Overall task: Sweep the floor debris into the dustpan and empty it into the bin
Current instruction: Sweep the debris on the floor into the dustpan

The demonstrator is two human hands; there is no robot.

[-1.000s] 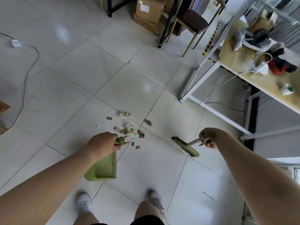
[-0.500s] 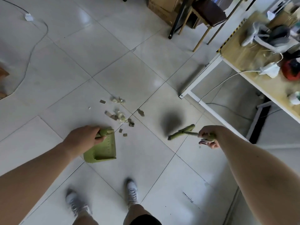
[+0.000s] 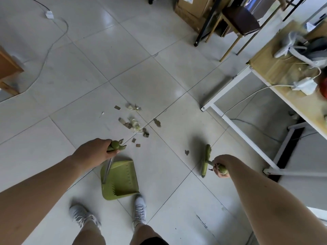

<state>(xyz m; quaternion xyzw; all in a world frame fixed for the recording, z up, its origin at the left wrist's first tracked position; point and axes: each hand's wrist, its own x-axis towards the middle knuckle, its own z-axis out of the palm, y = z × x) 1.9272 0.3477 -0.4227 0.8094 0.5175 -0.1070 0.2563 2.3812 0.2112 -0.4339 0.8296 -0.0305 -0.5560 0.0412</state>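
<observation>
The debris [image 3: 134, 121], a loose scatter of brown card scraps and pale crumpled bits, lies on the grey tiled floor [image 3: 88, 76] just above the middle of the view, across a meeting of grout lines; one stray scrap [image 3: 186, 152] sits apart at four o'clock of the scatter; the green dustpan [image 3: 122, 179] is at six o'clock of the debris, near it but not touching, flat and low to the tiles, though whether it rests on them cannot be told; a thin metal shaft [image 3: 108, 169] rises from its left side to a green grip [image 3: 115, 145]; the left hand [image 3: 93, 152] holds that grip, fingers curled tight round it with the knuckles up, at seven o'clock of the debris; the right hand [image 3: 222, 167], at four o'clock of the debris and well apart from the dustpan, is closed in a fist round the green end of the broom's handle; the broom head [image 3: 206, 160], long and narrow, lies just at nine o'clock of that hand, running from twelve to six, with the stray scrap just at nine o'clock of it; two grey shoes [image 3: 139, 208] stand at six o'clock of the dustpan, the nearer one just below its edge; a wooden-topped table [image 3: 276, 68] on a white frame fills three o'clock of the view; a chair [image 3: 242, 20] and a cardboard box [image 3: 192, 7] stand at one o'clock; a thin cable [image 3: 53, 41] trails across the tiles at ten o'clock.
</observation>
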